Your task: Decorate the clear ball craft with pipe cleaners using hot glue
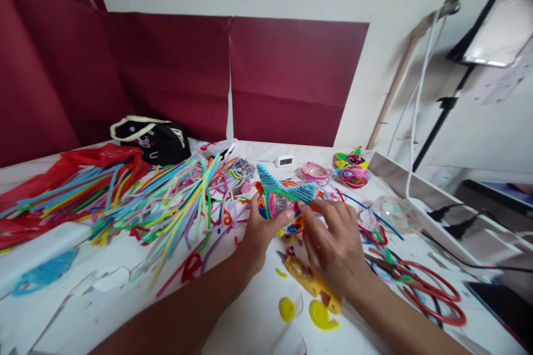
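A round craft piece of coiled pipe cleaners [283, 199], with two blue pointed ears and a clear middle, is held just above the table. My left hand [260, 233] grips it from the left, with the thumb across its front. The bent fingers of my right hand [333, 233] press together at its right side, below the right ear; the fingertips are partly hidden. Under my right hand lies a yellow glue gun [310, 280], its nozzle pointing to the upper left. Yellow pipe-cleaner coils [320, 315] lie close in front of it.
Bundles of pipe cleaners [179, 194] and a red plastic bag [95, 158] cover the left. Red-handled scissors [433, 288] lie at the right, near a clear plastic dome [395, 213]. A finished-looking craft [353, 169], a small digital clock [285, 161] and a black pouch [162, 141] stand at the back.
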The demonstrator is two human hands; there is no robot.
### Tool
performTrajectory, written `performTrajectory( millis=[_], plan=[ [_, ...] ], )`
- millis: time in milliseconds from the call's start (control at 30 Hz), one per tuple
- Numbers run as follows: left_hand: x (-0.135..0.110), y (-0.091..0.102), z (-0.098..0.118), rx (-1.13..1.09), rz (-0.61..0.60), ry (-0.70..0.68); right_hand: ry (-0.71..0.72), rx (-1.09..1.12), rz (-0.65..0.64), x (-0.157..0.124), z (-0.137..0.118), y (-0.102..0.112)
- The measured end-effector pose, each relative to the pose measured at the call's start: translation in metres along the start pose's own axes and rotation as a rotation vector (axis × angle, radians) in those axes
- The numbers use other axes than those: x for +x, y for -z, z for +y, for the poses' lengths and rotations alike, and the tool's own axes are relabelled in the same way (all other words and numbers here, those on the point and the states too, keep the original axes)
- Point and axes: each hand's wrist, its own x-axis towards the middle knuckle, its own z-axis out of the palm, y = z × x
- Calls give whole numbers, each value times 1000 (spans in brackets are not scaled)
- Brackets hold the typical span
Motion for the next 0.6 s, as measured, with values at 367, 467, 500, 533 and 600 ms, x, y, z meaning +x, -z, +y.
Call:
performTrajectory(
  millis=[367, 467, 500, 533, 600],
  plan=[
    [-1, -1, 0, 14, 9, -4, -9, -10, -8, 3, -3, 2],
    [-1, -1, -1, 23, 17, -11, -8, -14, -23, 3, -3, 2],
    [-1, -1, -1, 27, 19, -13, -8, -14, -27, 3, -3, 2],
    [-1, -1, -1, 30, 22, -12, -10, -12, -31, 2, -3, 3],
    [0, 0, -2, 27, 26, -3, -22, 1, -32, 2, -2, 3]
  ],
)
